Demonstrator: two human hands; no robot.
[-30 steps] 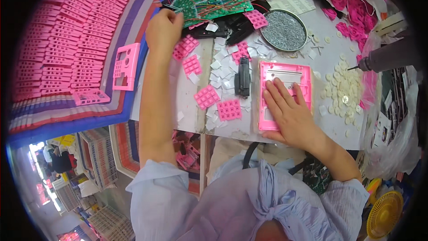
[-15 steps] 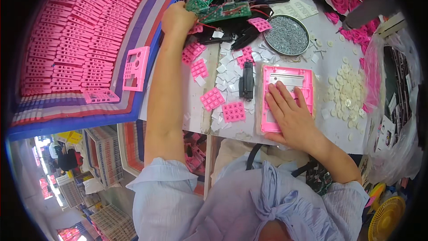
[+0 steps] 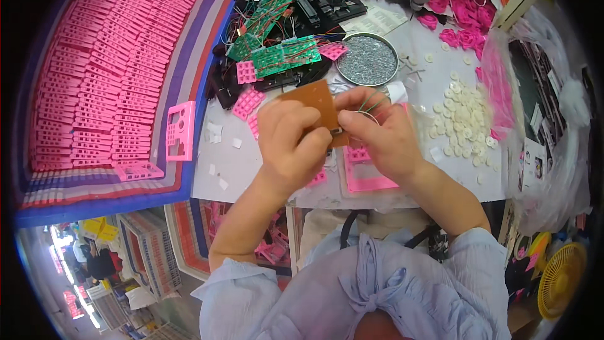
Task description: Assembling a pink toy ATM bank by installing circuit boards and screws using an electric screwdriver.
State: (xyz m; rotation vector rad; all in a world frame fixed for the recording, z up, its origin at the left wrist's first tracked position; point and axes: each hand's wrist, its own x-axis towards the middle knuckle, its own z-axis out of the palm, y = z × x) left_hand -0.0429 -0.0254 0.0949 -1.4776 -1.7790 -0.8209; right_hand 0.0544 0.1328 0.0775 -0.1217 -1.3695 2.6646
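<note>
My left hand (image 3: 286,141) is closed around the edge of a brown circuit board (image 3: 319,102), held tilted above the table with its plain brown face showing. My right hand (image 3: 391,141) pinches thin green and white wires (image 3: 372,111) at the board's right edge, thumb and index finger together. Below both hands lies a pink plastic case (image 3: 371,184), mostly covered by them. Pink rubber keypads (image 3: 248,104) lie left of the board, one partly under my left hand. What lies directly behind the hands is hidden.
A blue-edged crate (image 3: 211,56) of stacked pink cases stands at left. Green circuit boards (image 3: 286,56) with wires lie on black parts at the back. A round dish (image 3: 368,58) of small metal pieces stands beside them. White discs (image 3: 465,119) are heaped at right.
My left hand has come back from the circuit board pile with a board. My right hand has left the pink case and now pinches the board's wires. The view has shifted somewhat.
</note>
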